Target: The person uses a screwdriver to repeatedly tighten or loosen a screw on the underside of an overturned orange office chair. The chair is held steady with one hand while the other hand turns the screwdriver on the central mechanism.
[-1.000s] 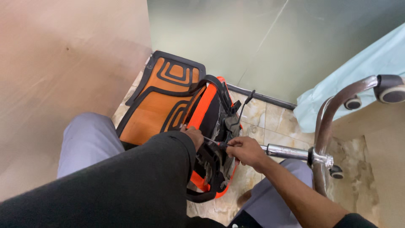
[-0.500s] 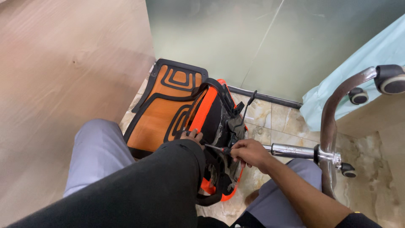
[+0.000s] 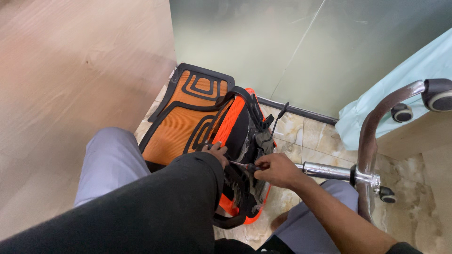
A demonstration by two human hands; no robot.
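Chair: an office chair with an orange mesh backrest in a black frame (image 3: pixel 188 120) lies tipped over on the beige marble-patterned floor tiles (image 3: pixel 306 129), its seat underside turned up toward the person, between the knees.

Seat underside: the black mechanism under the orange-edged seat (image 3: pixel 245 141) faces the camera; placed so, it can be reached from above while sitting.

Right hand: the right hand (image 3: pixel 278 170) is clenched around the dark handle of a slim metal-shafted screwdriver (image 3: pixel 241 164), whose shaft points left, across the mechanism, toward the other hand.

Left hand: the left hand (image 3: pixel 215 153) rests on the seat's edge, fingers curled over the rim; it appears to steady the chair against the tool's push. Whether the fingers pinch a small part cannot be told.

Base: the chromed gas-lift column (image 3: pixel 325 170) juts sideways to the right, ending in curved chrome legs with black castor wheels (image 3: pixel 438 96) raised off the floor.

Surroundings: pale wooden panelling (image 3: pixel 70 70) on the left, frosted glass partition (image 3: pixel 263 42) behind, light blue sheet (image 3: pixel 400 89) at right.

Hidden: the black sleeve (image 3: pixel 141 211) covers the left wrist and the seat's near part; the screwdriver tip and any screw are too small to make out; the base is cut off at the right edge.
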